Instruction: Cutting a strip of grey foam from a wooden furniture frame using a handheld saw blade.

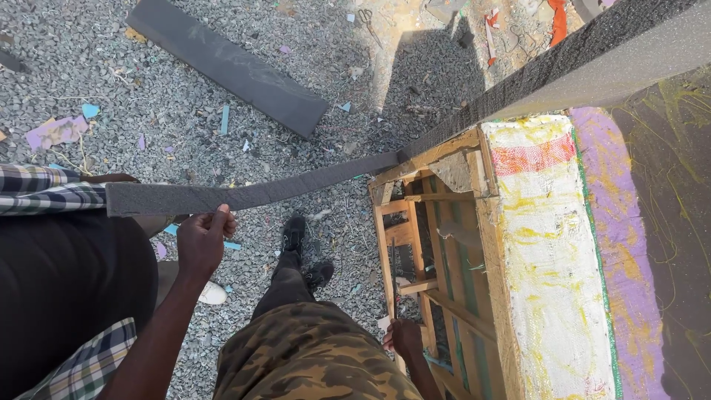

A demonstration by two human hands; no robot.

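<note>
My left hand (201, 241) pinches the lower edge of a long grey foam strip (244, 194). The strip runs from the left up to the corner of a thick grey foam slab (592, 63), which lies over a bench. My right hand (405, 337) is low against the wooden frame (404, 230) of that bench, fingers curled and mostly hidden; what it grips is unclear. The bench top (548, 252) is white, smeared with yellow glue, with a purple band beside it. My leg in camouflage shorts (311, 355) and a black shoe (295, 233) stand on gravel.
Another person in a plaid shirt and black trousers (59, 281) stands close at the left, behind the strip's end. A dark foam board (229, 67) lies on the gravel (148, 118), with paper and foam scraps, scissors (366, 18) and an orange scrap (558, 21) farther off.
</note>
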